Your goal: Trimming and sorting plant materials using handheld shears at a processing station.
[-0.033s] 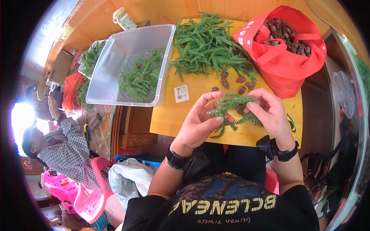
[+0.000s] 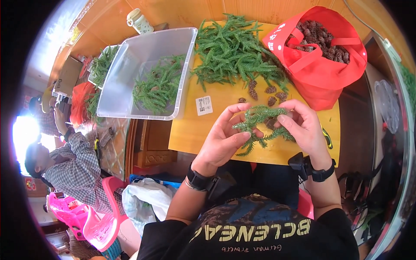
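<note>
Over the front of the yellow tabletop [image 2: 186, 134], my two hands hold a green artificial-looking pine sprig [image 2: 260, 113] between them. My left hand [image 2: 226, 136] has its thumb and fingers curled round the sprig's left end. At the other end, my right hand [image 2: 303, 125] pinches it between thumb and fingers. A brown pine cone [image 2: 270, 124] shows partly behind the sprig, by my right fingertips; whether it is attached I cannot tell. Just beyond my hands lie several loose pine cones [image 2: 271, 101].
A heap of green sprigs [image 2: 236, 52] covers the table's back. Right of it stands a red bag [image 2: 323, 82] of pine cones. A clear plastic bin [image 2: 123, 78] holding sprigs is at left, a white label [image 2: 204, 105] beside it. Another person [image 2: 73, 160] sits further left.
</note>
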`<action>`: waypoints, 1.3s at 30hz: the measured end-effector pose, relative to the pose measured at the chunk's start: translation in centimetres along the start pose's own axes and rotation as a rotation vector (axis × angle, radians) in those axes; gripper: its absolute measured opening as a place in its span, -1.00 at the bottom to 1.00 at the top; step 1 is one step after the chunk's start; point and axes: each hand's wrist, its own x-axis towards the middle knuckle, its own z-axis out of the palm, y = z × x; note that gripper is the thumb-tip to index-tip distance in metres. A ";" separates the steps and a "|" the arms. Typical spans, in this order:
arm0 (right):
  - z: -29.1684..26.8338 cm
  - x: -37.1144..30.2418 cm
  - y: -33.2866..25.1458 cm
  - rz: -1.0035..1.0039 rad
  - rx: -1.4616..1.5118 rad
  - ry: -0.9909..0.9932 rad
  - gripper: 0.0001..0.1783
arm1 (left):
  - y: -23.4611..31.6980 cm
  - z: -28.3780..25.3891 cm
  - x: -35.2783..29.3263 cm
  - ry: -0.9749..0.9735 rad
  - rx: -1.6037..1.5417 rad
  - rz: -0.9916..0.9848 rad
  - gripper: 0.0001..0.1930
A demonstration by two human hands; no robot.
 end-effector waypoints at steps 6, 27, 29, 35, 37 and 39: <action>0.2 0.1 0.7 -0.012 0.083 0.018 -0.88 | -0.1 0.1 0.2 0.024 0.026 0.029 -0.40; 1.5 -1.2 0.3 -0.053 -0.296 0.179 -0.78 | -1.0 0.7 0.6 0.333 0.503 0.307 -0.45; 2.0 -1.1 -0.4 -0.434 -0.493 0.326 -0.76 | -0.8 1.2 0.6 0.372 0.554 0.364 -0.45; 3.0 -0.9 -1.5 -0.596 -0.723 0.195 -0.65 | -0.7 1.5 0.4 0.309 0.825 0.370 -0.47; 3.0 -0.9 -0.9 -0.453 -0.603 0.157 -0.63 | -0.7 1.6 0.1 0.316 0.823 0.391 -0.49; 3.0 -1.1 -1.1 -0.397 -0.544 0.131 -0.62 | -0.8 1.6 0.0 0.326 0.819 0.411 -0.52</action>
